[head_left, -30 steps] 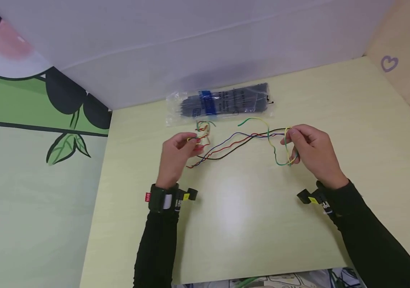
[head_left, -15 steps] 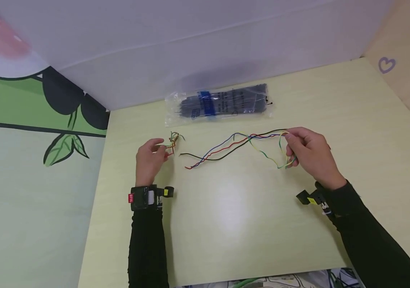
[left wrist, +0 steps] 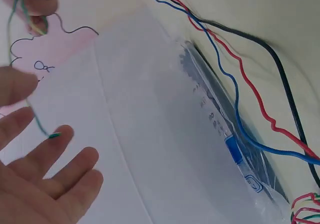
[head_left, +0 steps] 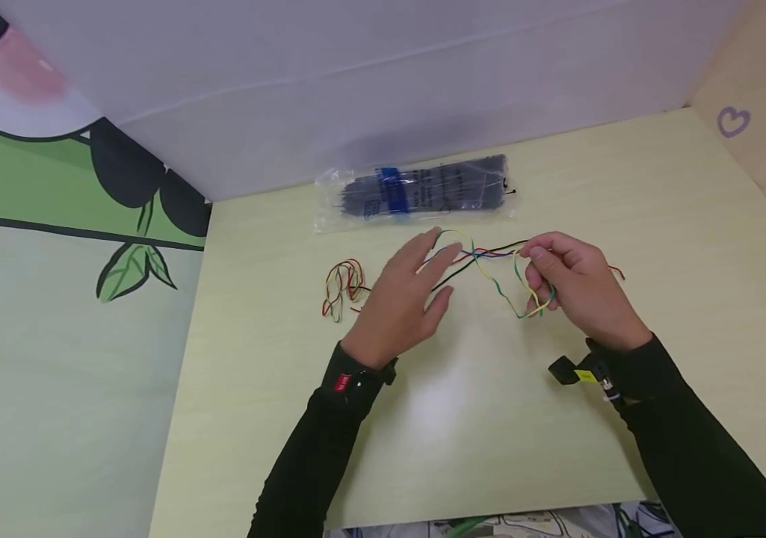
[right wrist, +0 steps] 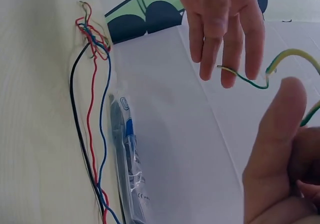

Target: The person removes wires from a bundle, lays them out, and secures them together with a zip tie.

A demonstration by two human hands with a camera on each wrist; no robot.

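Observation:
My right hand (head_left: 574, 284) pinches a thin yellow-green wire (head_left: 495, 288) between thumb and fingers, and part of the wire hangs in a loop below them. With fingers spread, my left hand (head_left: 403, 295) reaches over the table toward the wire's free end. In the left wrist view that wire tip (left wrist: 54, 135) overlaps one fingertip. Beneath the hands, a black wire (left wrist: 277, 64), a red wire (left wrist: 248, 79) and a blue wire (left wrist: 235, 91) run along the table, partly hidden by my left hand. To its left lies a small tangled bundle of red, green and yellow wire (head_left: 359, 273).
A clear plastic bag (head_left: 436, 190) of dark, thin strips resembling cable ties lies at the back of the table (head_left: 463, 448), close to the white wall (head_left: 356, 97). Below the front edge, cables and printed sheets (head_left: 530, 523) show.
My left hand has carried the tangled bundle left, let it go on the table, and swung right with fingers spread. My right hand keeps hold of the yellow-green wire, almost unmoved.

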